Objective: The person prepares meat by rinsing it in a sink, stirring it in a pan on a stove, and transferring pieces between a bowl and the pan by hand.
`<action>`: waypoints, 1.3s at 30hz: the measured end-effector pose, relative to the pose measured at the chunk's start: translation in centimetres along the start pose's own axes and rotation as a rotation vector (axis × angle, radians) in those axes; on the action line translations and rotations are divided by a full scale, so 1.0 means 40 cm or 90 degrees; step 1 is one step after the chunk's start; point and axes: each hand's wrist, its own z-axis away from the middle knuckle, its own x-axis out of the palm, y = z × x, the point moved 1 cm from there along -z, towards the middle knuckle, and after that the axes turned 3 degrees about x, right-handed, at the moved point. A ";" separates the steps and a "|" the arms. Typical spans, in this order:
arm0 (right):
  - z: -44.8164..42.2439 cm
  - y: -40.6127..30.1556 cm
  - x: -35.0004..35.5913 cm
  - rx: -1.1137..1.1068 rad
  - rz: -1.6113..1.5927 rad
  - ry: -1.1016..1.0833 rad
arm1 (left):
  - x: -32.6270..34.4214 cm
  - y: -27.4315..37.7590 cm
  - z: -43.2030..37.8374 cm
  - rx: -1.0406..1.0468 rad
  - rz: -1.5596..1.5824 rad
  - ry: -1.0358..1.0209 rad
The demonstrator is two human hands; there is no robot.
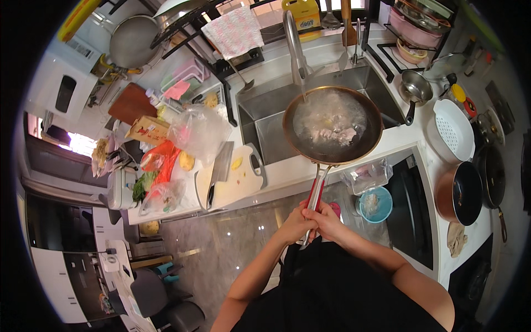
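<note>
Both my left hand (293, 225) and my right hand (325, 220) are wrapped around the long red-and-metal handle (316, 191) of a frying pan (307, 153). The pan is over the front right part of the stainless steel sink (269, 137). Pieces of meat (338, 135) lie in cloudy, steaming liquid inside it. Above the pan's far left rim stands the faucet (293, 50), with what looks like a thin stream of water falling from its spout into the pan. My fingers overlap, so part of the handle is hidden.
Left of the sink, a cleaver (220, 170) lies on a cutting board (244, 178) beside plastic bags (199, 133). On the right counter are a small saucepan (416, 88), a white basket (450, 130) and a brown pot (458, 194). A blue bin (376, 205) stands on the floor below.
</note>
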 end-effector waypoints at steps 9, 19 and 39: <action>-0.239 -0.008 0.032 -0.023 -0.035 0.012 | -0.210 0.051 -0.128 -0.053 -0.053 -0.029; -0.395 0.048 0.035 -0.047 -0.041 0.020 | -0.392 -0.010 -0.199 -0.095 -0.087 -0.071; -0.513 0.020 -0.076 0.043 -0.067 -0.019 | -0.435 -0.033 -0.341 -0.190 -0.079 -0.083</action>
